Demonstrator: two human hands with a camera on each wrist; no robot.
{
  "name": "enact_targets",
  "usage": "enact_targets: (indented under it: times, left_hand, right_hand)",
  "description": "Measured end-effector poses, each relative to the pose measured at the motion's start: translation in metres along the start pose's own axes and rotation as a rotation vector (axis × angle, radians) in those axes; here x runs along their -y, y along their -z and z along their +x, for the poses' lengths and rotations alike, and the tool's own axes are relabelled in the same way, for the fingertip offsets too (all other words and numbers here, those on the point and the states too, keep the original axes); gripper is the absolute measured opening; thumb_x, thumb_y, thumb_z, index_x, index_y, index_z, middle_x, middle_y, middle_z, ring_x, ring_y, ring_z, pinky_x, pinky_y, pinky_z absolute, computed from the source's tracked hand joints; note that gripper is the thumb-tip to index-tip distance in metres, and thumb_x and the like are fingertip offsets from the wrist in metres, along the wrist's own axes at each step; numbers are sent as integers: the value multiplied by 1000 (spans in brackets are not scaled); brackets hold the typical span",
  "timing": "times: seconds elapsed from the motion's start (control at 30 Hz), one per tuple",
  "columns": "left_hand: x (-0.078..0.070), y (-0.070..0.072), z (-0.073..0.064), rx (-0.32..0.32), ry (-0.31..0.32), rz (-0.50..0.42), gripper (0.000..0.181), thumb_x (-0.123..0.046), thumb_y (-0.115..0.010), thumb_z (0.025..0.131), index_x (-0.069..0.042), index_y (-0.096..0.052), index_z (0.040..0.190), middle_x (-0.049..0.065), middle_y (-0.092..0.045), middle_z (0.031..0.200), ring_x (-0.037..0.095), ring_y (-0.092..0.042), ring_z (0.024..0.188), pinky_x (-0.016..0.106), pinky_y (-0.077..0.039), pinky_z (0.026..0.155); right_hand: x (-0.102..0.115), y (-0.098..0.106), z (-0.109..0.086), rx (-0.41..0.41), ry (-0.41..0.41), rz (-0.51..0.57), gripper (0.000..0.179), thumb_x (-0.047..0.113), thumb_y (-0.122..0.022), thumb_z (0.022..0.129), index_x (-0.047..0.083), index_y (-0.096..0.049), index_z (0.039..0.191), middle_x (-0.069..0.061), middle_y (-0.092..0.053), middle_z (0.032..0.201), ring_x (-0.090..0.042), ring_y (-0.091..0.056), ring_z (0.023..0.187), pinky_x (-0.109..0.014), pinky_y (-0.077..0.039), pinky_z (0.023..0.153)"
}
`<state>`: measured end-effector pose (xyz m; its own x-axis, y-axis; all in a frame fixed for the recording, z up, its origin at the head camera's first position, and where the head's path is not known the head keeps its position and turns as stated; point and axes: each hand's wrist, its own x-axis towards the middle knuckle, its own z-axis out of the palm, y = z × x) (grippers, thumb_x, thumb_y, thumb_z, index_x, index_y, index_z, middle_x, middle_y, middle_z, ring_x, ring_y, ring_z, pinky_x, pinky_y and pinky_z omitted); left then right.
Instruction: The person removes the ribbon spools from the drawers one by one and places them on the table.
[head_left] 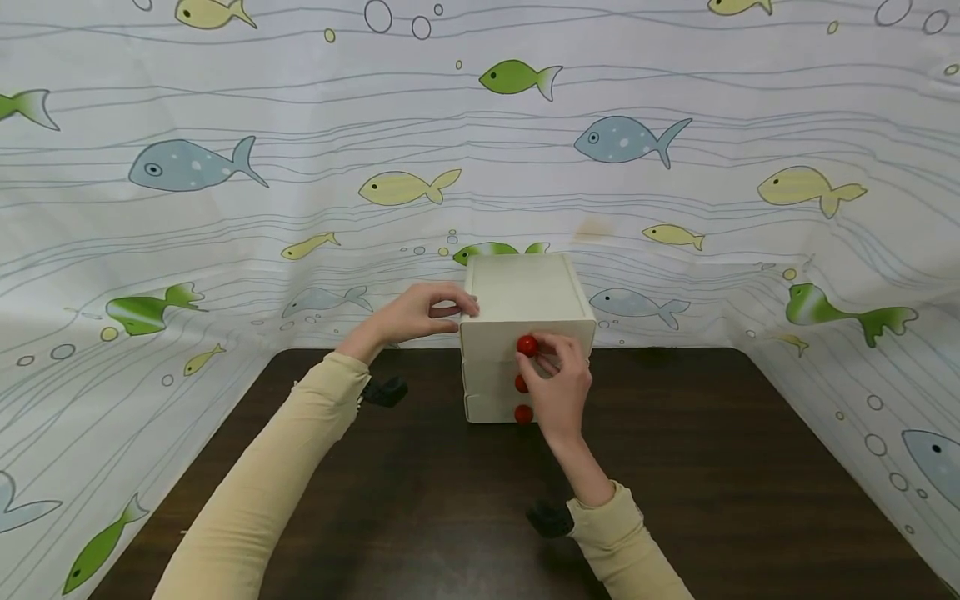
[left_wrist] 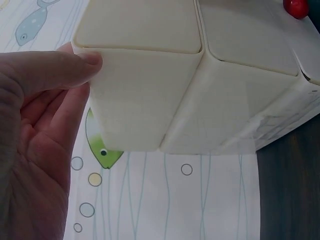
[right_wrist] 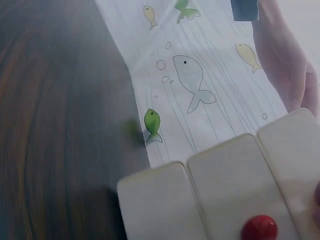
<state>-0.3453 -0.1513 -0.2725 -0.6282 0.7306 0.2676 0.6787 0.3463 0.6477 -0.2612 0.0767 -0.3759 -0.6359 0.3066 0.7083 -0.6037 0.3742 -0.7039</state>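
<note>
A small cream drawer cabinet (head_left: 525, 287) with three stacked drawers stands at the back of the table, a round red knob on each front. My left hand (head_left: 420, 312) holds its upper left corner; in the left wrist view the thumb (left_wrist: 90, 59) lies on the edge of the top drawer, with the other fingers partly hidden behind. My right hand (head_left: 561, 387) pinches the top red knob (head_left: 527, 344) between thumb and forefinger. Below, the middle knob (head_left: 522, 383) is partly covered by that hand, and the bottom knob (head_left: 523, 413) shows beneath it. All three drawers look closed.
The dark wooden table (head_left: 420, 517) runs up to a white sheet (head_left: 420, 100) printed with fish, which hangs behind and on both sides. Close behind the cabinet is the back sheet. Black wrist cameras (head_left: 386, 392) sit at both cuffs.
</note>
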Motion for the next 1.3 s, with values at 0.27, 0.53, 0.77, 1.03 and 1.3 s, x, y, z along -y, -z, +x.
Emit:
enact_targets:
  times: [0.27, 0.53, 0.77, 1.03, 1.3]
  left_hand:
    - [1, 0, 0, 7, 1, -31, 25, 5, -64, 91, -2, -68, 114, 15, -62, 130, 28, -51, 136, 39, -48, 111]
    - [1, 0, 3, 8, 9, -52, 25, 8, -63, 90, -1, -68, 113, 16, -62, 129, 27, -50, 137, 36, -48, 110]
    - [1, 0, 1, 11, -5, -45, 24, 7, -63, 91, -1, -67, 114, 17, -61, 129, 29, -49, 138, 38, -48, 111]
    - [2, -1, 0, 4, -11, -46, 24, 6, -63, 91, -1, -67, 114, 17, -60, 130, 30, -49, 138, 38, -48, 111]
    - [2, 0, 1, 9, -5, -42, 24, 7, -63, 91, 0, -67, 113, 16, -61, 129, 29, -49, 138, 37, -48, 110]
  right_hand:
    - [0, -15, -7, -130, -54, 67, 32, 5, -82, 79, 2, -71, 109, -18, -62, 108, -29, -67, 99, -42, -62, 84]
    - [0, -20, -6, -167, -91, 93, 34, 6, -84, 77, 4, -72, 108, -16, -62, 107, -26, -66, 97, -40, -62, 84]
    - [1, -18, -6, -165, -114, 120, 33, 7, -85, 76, 3, -72, 107, -18, -63, 106, -30, -66, 96, -44, -62, 85]
    - [2, -16, -10, -151, -81, 124, 32, 6, -83, 77, 2, -71, 107, -16, -63, 106, -27, -68, 94, -32, -62, 86]
    - [9, -8, -19, -143, -92, 129, 31, 10, -84, 78, 4, -72, 106, -14, -65, 106, -24, -69, 96, -30, -61, 85]
